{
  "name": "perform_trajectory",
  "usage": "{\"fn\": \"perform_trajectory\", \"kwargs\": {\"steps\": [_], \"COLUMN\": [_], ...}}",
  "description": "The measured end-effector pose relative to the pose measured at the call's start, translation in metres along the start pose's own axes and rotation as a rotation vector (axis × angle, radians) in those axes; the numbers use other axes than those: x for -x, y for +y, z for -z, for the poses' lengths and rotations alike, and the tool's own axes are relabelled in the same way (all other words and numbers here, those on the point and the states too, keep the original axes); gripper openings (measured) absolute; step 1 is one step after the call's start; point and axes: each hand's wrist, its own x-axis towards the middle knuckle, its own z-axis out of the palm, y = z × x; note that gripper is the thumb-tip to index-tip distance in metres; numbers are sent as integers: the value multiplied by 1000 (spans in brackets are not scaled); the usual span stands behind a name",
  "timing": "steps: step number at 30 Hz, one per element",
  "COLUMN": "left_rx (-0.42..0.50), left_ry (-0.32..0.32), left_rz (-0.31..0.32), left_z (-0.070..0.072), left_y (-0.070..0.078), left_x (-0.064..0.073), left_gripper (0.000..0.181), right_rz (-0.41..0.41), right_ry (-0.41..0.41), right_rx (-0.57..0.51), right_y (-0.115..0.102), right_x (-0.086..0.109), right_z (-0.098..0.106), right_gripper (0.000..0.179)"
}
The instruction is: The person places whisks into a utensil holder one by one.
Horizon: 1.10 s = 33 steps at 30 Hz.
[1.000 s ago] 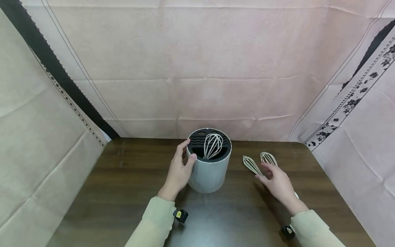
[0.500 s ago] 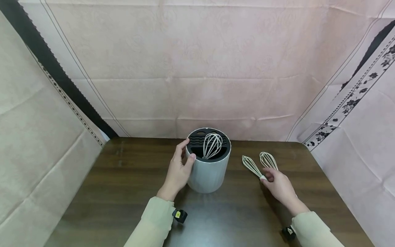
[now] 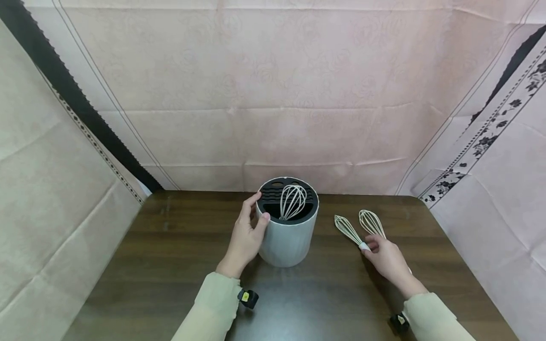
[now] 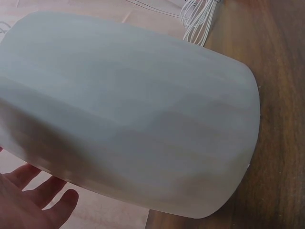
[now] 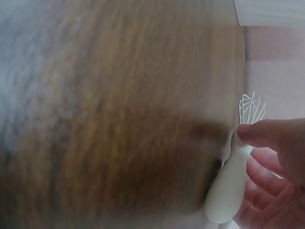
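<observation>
Altogether three whisks, one holder, two hands

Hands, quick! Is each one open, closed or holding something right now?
Left hand: holding the grey container near its top.
Right hand: holding a whisk.

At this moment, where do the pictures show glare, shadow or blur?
Head view: pale glare on the table, bottom centre, dark shadow beside the right hand; left wrist view: uneven shading across the holder; right wrist view: smeared table grain, whisk handle clearer.
</observation>
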Motion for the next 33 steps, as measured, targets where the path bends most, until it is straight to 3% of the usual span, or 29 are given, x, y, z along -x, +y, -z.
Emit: {"fn": "perform_trajectory", "kwargs": {"steps": [8, 16, 24, 31, 33], "left_rx": [3, 4, 9, 40, 41], "left_ry": [-2, -1, 4, -4, -4], "left_rz": [-17, -12, -5, 19, 18], "left_z": [0, 1, 1, 10, 10], "left_y": [0, -1, 2, 46, 47], "left_x": [-2, -1, 1, 8, 8], "left_gripper": [53, 53, 53, 52, 52], "right_rz": [8, 1, -220, -264, -268], "right_ry": [3, 28, -40, -73, -116], "right_rx": [24, 1, -344, -466, -563], "right_y": [3, 4, -4, -5, -8], "right_x": [-4, -5, -6, -8, -8], "right_z": [-2, -4, 4, 5, 7], "right_gripper": [18, 17, 40, 47, 52]}}
